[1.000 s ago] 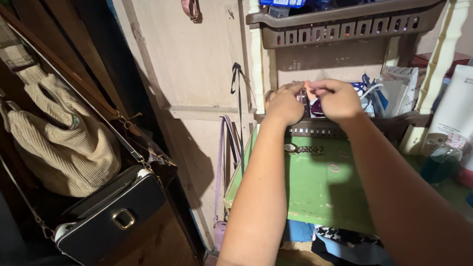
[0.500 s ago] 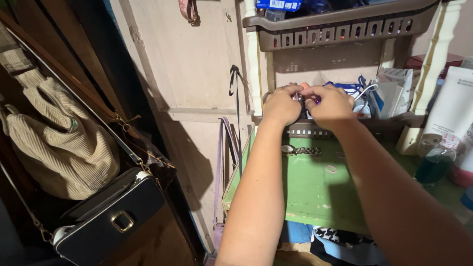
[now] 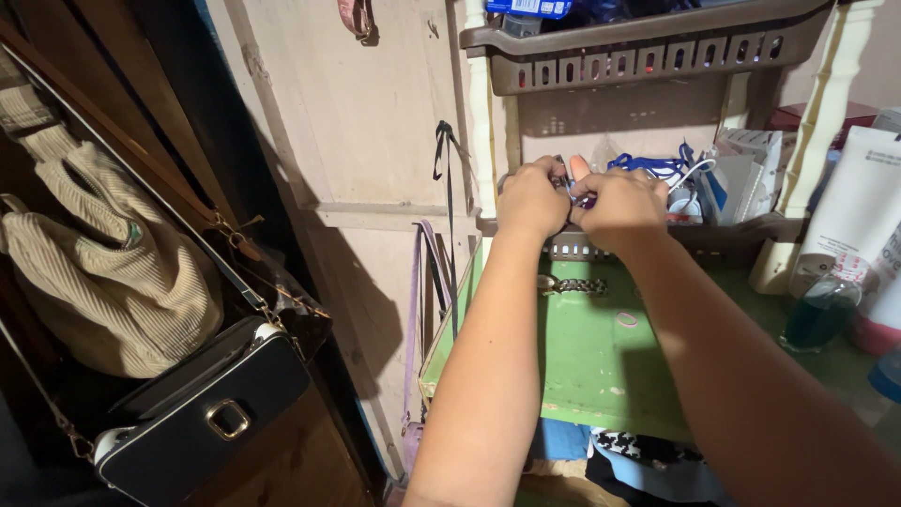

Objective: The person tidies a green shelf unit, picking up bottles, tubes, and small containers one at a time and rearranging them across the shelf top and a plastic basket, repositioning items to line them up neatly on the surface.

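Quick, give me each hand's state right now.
Left hand: closed, fingers pinching a small dark item over the brown tray.
Right hand: closed on the same small item.

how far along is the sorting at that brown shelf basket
Done: a metal-link wristwatch lies apart on the green tabletop. In hand: the left hand and right hand pinch a small purple item together above the brown plastic basket. Left: blue cords and packets remain piled inside.

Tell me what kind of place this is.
Likely a bedroom or dressing corner at home: handbags hang by a wooden wardrobe, a brown plastic rack holds clutter, and a wristwatch and bottles sit on a green table.
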